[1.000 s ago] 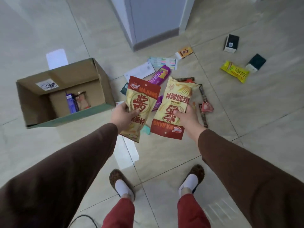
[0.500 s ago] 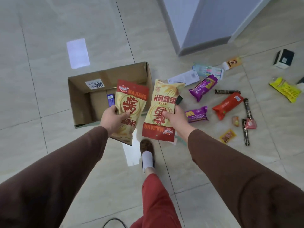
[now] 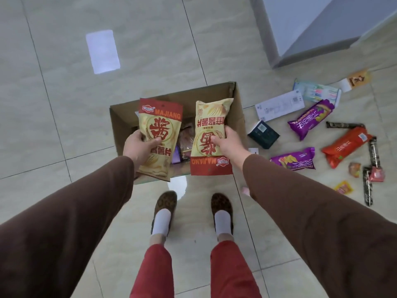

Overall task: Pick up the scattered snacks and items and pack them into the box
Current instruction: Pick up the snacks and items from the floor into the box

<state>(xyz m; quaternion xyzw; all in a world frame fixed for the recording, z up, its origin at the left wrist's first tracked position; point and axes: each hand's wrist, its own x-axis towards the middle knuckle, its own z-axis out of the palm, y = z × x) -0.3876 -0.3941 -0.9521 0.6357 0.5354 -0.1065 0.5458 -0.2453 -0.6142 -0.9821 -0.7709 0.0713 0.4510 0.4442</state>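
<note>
An open cardboard box (image 3: 236,108) stands on the tiled floor in front of my feet, with a few small packets (image 3: 184,145) inside. My left hand (image 3: 138,145) grips a yellow and red MAJIANG chip bag (image 3: 160,127) held upright over the box's left half. My right hand (image 3: 225,143) holds a second, matching chip bag (image 3: 211,125) upside down above the box's right half. Scattered snacks lie on the floor to the right: two purple packs (image 3: 310,118) (image 3: 293,159), an orange-red pack (image 3: 345,146) and a dark green packet (image 3: 263,134).
Further right lie dark stick packs (image 3: 367,186), small sweets (image 3: 354,168), a yellow sachet (image 3: 343,187), a white card (image 3: 279,105), a pen pack (image 3: 318,92) and an orange tag (image 3: 358,79). A grey wall corner (image 3: 300,39) rises at the top right. My slippered feet (image 3: 164,209) stand close behind the box.
I have stepped to the left so the box now lies straight ahead. Both hands have carried the chip bags from over the floor to above the open box.
</note>
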